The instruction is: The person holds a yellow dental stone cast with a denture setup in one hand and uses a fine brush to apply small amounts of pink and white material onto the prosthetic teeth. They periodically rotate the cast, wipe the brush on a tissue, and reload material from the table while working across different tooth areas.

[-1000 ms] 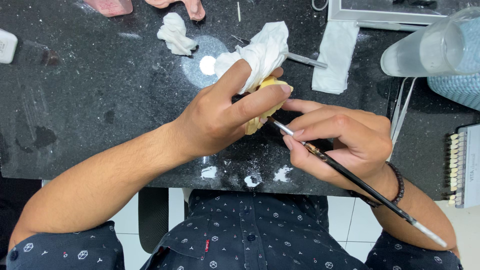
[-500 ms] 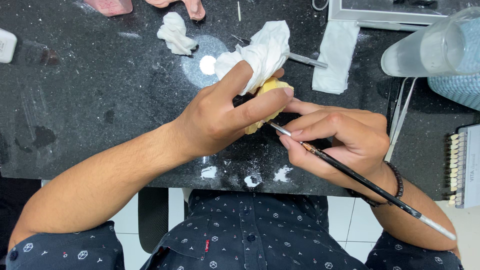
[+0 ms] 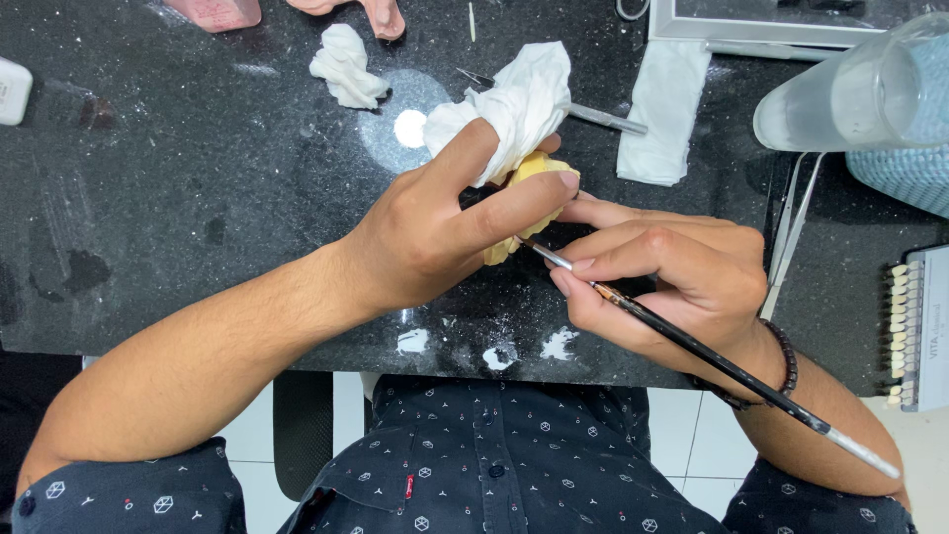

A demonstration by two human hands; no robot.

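Note:
My left hand (image 3: 450, 232) grips a small yellow dental model (image 3: 534, 173) together with a crumpled white tissue (image 3: 519, 104), held just above the black stone worktop (image 3: 178, 198). My right hand (image 3: 672, 287) holds a thin black brush (image 3: 712, 361) like a pen. The brush's metal tip touches the underside of the yellow model, right by my left thumb. Most of the model is hidden under my left fingers and the tissue.
A second tissue wad (image 3: 346, 64), a folded white cloth (image 3: 662, 109) and a metal tool (image 3: 593, 114) lie further back. A clear glass (image 3: 850, 94) lies at the right, a tooth shade guide (image 3: 914, 331) at the right edge. White powder spots (image 3: 499, 351) mark the front edge.
The brush has shifted slightly, its tip now lower against the model. My left thumb covers more of the yellow model. Both hands otherwise stay in place.

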